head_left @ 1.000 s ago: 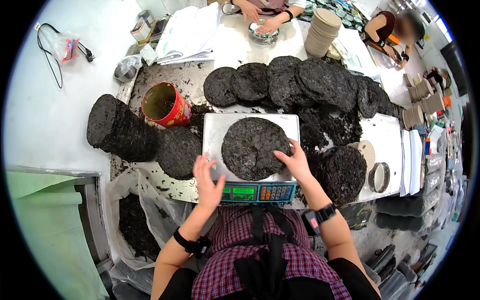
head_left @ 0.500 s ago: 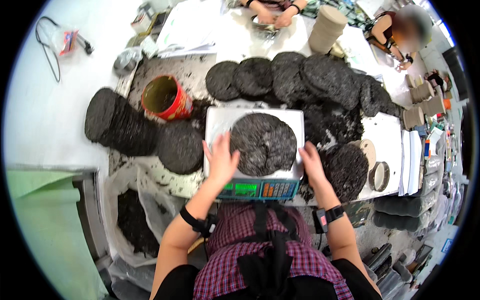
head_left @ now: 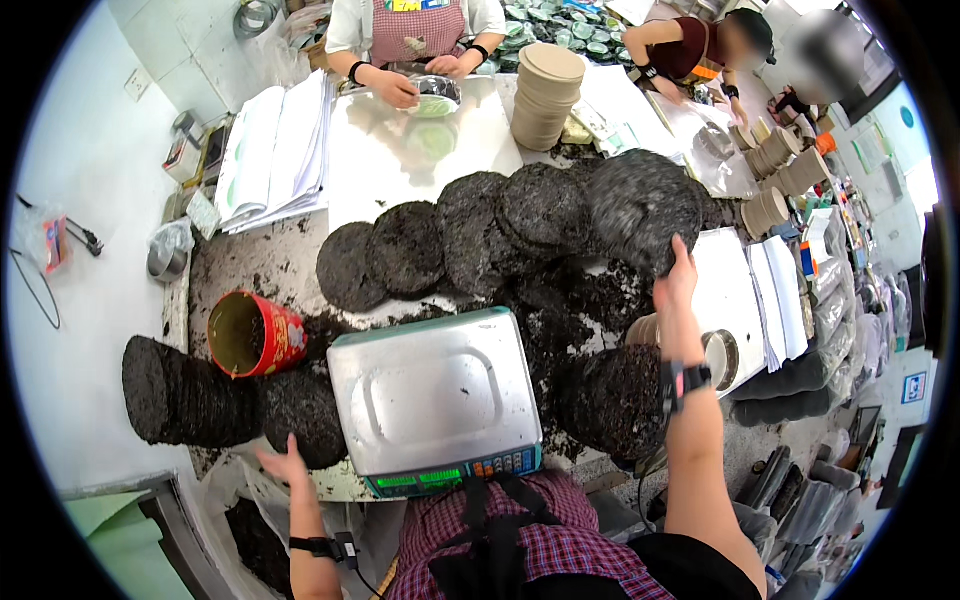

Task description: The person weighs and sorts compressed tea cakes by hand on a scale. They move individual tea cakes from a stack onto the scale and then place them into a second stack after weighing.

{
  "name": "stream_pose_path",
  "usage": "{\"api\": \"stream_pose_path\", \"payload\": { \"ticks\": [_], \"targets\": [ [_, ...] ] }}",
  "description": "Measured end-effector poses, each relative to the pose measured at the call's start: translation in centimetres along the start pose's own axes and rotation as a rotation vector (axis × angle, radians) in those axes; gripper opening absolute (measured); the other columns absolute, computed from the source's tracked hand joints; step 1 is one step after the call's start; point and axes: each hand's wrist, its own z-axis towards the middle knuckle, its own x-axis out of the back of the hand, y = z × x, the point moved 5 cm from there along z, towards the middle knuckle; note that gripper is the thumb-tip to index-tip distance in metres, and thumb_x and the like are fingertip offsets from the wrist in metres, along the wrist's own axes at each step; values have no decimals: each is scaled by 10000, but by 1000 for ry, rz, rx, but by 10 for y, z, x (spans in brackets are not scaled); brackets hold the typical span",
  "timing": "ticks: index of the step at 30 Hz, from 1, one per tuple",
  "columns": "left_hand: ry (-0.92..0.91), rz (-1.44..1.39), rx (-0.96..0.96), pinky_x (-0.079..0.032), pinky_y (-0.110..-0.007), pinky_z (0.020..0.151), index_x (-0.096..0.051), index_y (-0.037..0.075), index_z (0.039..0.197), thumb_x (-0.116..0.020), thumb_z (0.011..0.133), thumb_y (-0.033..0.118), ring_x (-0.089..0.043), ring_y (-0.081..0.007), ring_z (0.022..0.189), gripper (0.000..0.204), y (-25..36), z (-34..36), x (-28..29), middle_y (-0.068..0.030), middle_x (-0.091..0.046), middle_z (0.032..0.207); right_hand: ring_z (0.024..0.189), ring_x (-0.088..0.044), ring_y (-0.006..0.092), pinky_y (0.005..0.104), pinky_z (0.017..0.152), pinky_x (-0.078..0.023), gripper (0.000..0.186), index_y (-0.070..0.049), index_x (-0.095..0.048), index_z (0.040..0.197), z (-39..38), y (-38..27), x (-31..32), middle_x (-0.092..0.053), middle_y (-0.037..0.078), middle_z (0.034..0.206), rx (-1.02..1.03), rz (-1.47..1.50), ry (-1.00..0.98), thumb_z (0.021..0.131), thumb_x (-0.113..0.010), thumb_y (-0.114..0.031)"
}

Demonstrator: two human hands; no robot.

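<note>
Head view: dark cake held up in the right hand

Holding a dark round cake (head_left: 640,205) out front and to the right, by its near edge, with the right hand (head_left: 677,283). Fingers of that hand clamped on the edge. Cake a bit blurry, over the right end of a row of dark cakes (head_left: 470,235). Cannot tell if touching the row.

Left hand (head_left: 283,467) out to the left, open, thumb apart from the fingers. Right by a flat cake (head_left: 305,410) at the near side of the table (head_left: 232,262). Cannot tell if touching.

Between the hands, a silver scale (head_left: 435,385) with green lights lit up. To the left, a big stack of cakes (head_left: 150,390) beside the flat cake, and a red tub (head_left: 278,345) just behind. To the right of the scale, a pile of cakes (head_left: 608,405), with a metal ring (head_left: 733,362) close by. Below the table on the left, a clear bag (head_left: 225,480) with dark bits inside.

Farther back, white papers (head_left: 275,155), a tall stack of tan discs (head_left: 545,100), and a worker (head_left: 418,35) with both hands at a shiny bowl (head_left: 435,97). Back right, another worker (head_left: 690,45), bending over.
</note>
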Motion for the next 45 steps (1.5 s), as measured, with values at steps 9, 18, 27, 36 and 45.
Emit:
{"api": "stream_pose_path", "payload": {
  "ticks": [9, 18, 27, 36, 45],
  "targets": [
    [-221, -82, 378, -345, -492, 1042, -280, 45, 1442, -770, 753, 416, -372, -348, 1292, 923, -1, -26, -14, -233, -363, 1400, 1216, -472, 191, 351, 1049, -350, 428, -6, -476, 1292, -22, -2, 14, -510, 103, 1297, -60, -351, -143, 916, -608, -164],
    [-113, 300, -36, -420, -500, 923, -488, -24, 1262, -770, 700, 501, -489, -403, 1113, 820, 6, -1, -14, -231, -549, 1181, 967, -587, 120, 263, 849, -460, 273, -12, -602, 1132, -123, 35, 10, -641, 63, 1051, -54, -715, -552, 891, -638, -133],
    [-209, -7, 139, -409, -443, 976, -492, -22, 1221, -866, 585, 395, -455, -392, 1163, 848, 0, 3, -6, -231, -494, 1219, 1231, -485, 347, 502, 991, -406, 901, -139, -346, 1414, -97, 167, -13, -527, 161, 1315, 5, -1975, -514, 658, -797, -331],
    [-303, 31, 102, -396, -440, 974, -316, 82, 1292, -803, 723, 256, -374, -354, 1195, 769, 41, -13, 16, -201, -356, 1233, 1042, -568, 292, 437, 990, -388, 428, -87, -555, 1089, -98, 189, -4, -608, 108, 1108, 429, -2031, -842, 706, -746, -123],
    [-567, -1251, 298, -415, -335, 960, -374, 33, 1342, -619, 902, 119, -517, -201, 1126, 511, 75, -54, 87, -120, -520, 1255, 1026, -602, 296, 383, 879, -489, 699, 43, -540, 1196, -67, 192, 41, -612, 207, 1118, -44, -1623, -641, 645, -821, -281]
  ]
}}
